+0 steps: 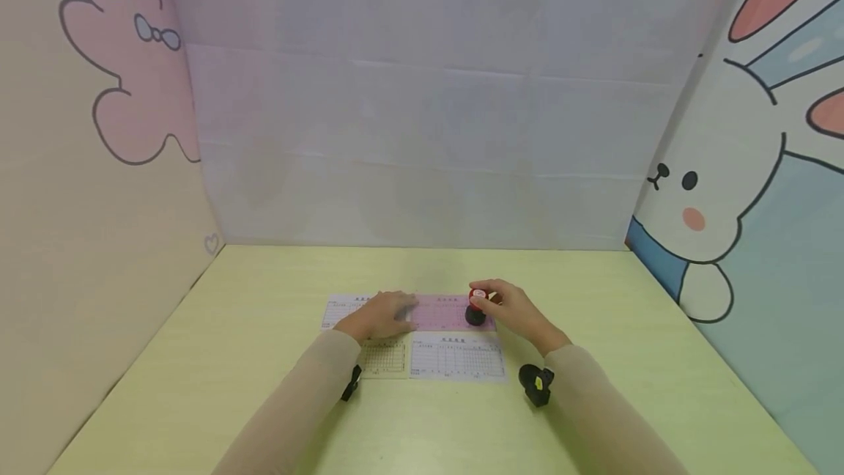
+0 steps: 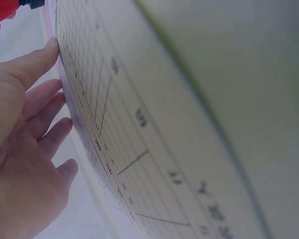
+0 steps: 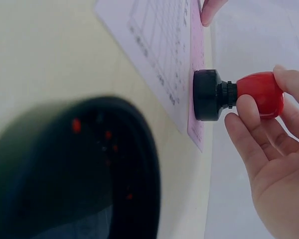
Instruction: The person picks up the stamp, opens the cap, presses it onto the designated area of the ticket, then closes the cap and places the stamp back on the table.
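Note:
My right hand [image 1: 517, 310] holds a self-inking stamp by its red knob [image 3: 261, 94], thumb and fingers around it. The stamp's black base [image 3: 205, 94] stands upright on the right end of a pink printed form [image 1: 442, 311]. My left hand [image 1: 382, 315] rests with extended fingertips [image 2: 52, 47] at the left edge of the pink form, where the forms meet. Beneath and beside that hand lie a white form [image 1: 339, 308] and a yellowish form [image 1: 385, 358], both partly covered. Another white form [image 1: 457, 356] lies in front of the pink one.
A round black cap [image 3: 134, 164] with red specks inside lies on the pale yellow table [image 1: 435, 427], near my right wrist. Small black cameras sit at both wrists. A white sheet [image 1: 422, 130] forms the back wall, with cartoon-printed panels at both sides.

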Demonstrator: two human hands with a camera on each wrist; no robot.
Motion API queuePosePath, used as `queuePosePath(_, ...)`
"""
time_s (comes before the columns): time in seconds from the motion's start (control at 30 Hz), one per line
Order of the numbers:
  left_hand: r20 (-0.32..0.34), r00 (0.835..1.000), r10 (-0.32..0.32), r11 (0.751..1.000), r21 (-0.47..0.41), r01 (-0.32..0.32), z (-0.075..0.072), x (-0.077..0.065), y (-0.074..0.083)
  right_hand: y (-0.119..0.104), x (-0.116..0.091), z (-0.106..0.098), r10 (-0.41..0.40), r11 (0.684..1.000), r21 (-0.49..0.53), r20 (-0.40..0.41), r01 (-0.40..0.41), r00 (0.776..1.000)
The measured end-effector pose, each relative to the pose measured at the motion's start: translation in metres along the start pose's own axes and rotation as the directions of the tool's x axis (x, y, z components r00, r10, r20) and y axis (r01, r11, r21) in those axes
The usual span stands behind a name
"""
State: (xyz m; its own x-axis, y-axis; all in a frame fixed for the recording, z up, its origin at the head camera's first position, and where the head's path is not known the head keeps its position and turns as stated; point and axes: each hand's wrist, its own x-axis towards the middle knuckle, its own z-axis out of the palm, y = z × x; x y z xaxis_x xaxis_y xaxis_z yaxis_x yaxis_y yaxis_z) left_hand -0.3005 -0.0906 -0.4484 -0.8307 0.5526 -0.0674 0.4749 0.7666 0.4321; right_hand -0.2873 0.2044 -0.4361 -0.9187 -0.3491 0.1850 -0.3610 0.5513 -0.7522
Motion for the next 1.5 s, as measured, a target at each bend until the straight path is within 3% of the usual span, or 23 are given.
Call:
queuePosePath(0.93,-0.009,1.000,0.023,1.000,0.006,-0.023,-0.0034,-0.0030,0.0065,-0.0064,-0.0008,-0.0033,-0.029,0.998,-0.049,0.037,0.030,0.999)
queuePosePath(1.5,-0.015,0.999,0.028,1.000,0.012,-0.028,-0.0024,-0.0019,0.0057,-0.0050,-0.0011,-0.0036,0.023,1.000,-0.009,0.052,-0.023,0.998)
